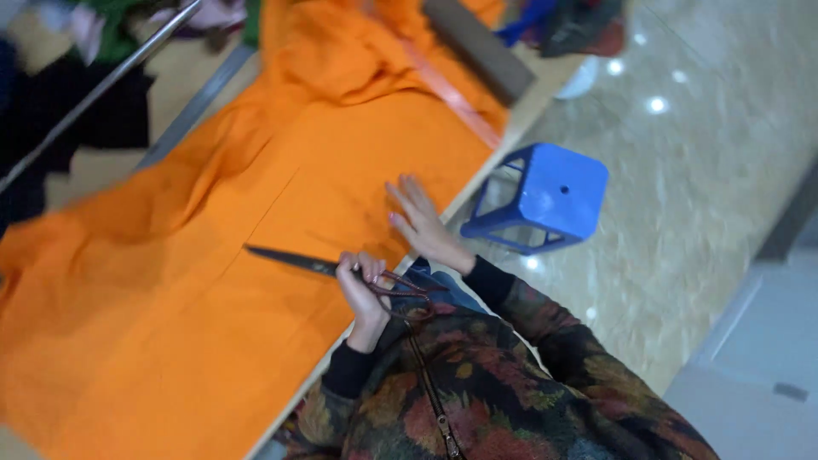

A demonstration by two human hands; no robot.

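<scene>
**Scissors on the orange cloth**

On the table (527, 109) lies a big orange cloth (256, 255), and it covers most of the top. I see my two hands near the table's edge. My left hand (365, 294) is closed around the handles of the scissors (341, 273). The dark blades look closed and point away across the cloth, low over it. I cannot tell if the tips touch it. My right hand (419, 223) is open, with the fingers spread a little. It rests flat on the cloth, just beside the scissors, and holds nothing.

A thin line runs along the cloth near the blade tip. The cloth is bunched up in folds at the far side. A long grey bar (477, 47) lies across it at the far end. Beside the table, on the shiny floor (682, 196), stands a blue plastic stool (550, 196). My sleeves are dark, with a leaf pattern.
</scene>
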